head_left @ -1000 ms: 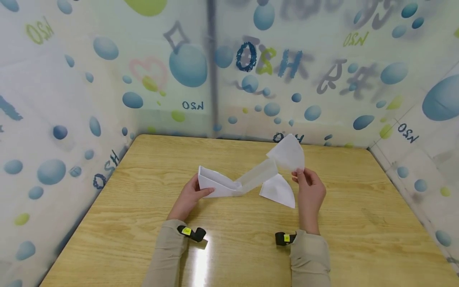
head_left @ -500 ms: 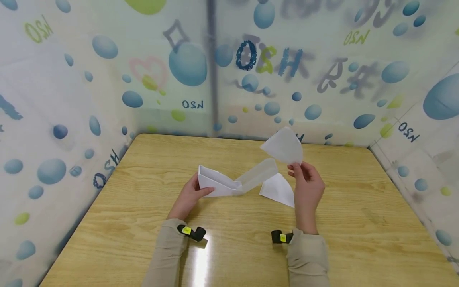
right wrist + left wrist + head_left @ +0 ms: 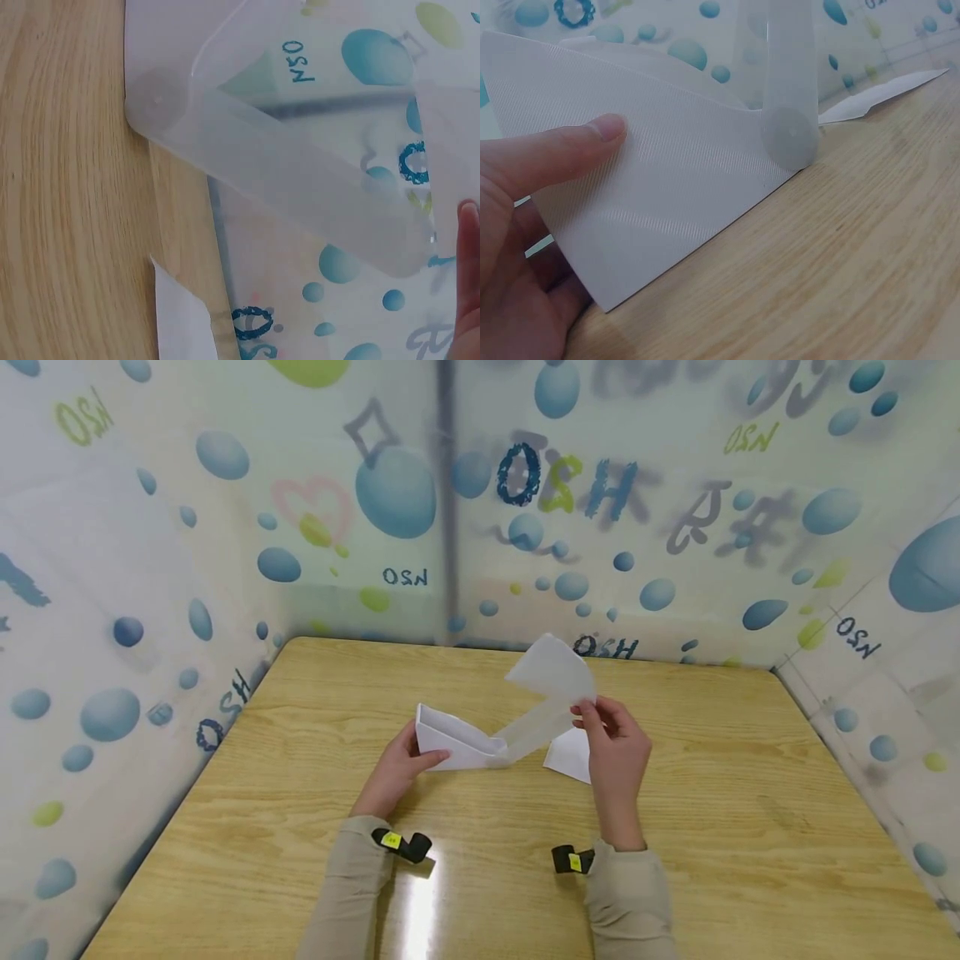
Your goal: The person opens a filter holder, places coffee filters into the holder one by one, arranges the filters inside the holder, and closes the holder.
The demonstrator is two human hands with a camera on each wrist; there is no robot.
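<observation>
On the pale patterned backdrop (image 3: 315,610) behind the desk (image 3: 225,827) we read large blue and green characters (image 3: 566,481) resembling O, S and H, perhaps printed in reverse; smaller groups in olive and blue look like OSN. The black wristbands (image 3: 416,849) carry yellow labels (image 3: 391,840) whose marks are too small for us to read.

We see the left hand (image 3: 397,768) with its grip closed around the near end of a white, finely ribbed, open-topped holder (image 3: 461,757), thumb flat along its front wall. The holder tapers to the right, where a rounded translucent plastic strip (image 3: 536,731) meets its corner and slants upward. Whether the holder's lower edge touches the desk, we cannot tell.

The right hand (image 3: 621,752) has a narrow grip, pinching a white fan-shaped paper sheet (image 3: 551,667) by its lower corner, raised above the desk. In the head view this sheet overlaps the strip's far end; we cannot tell whether they touch. A second white paper piece (image 3: 568,756) lies on the desk, partly hidden behind the right hand. Beige sleeves (image 3: 345,893) cover both forearms.
</observation>
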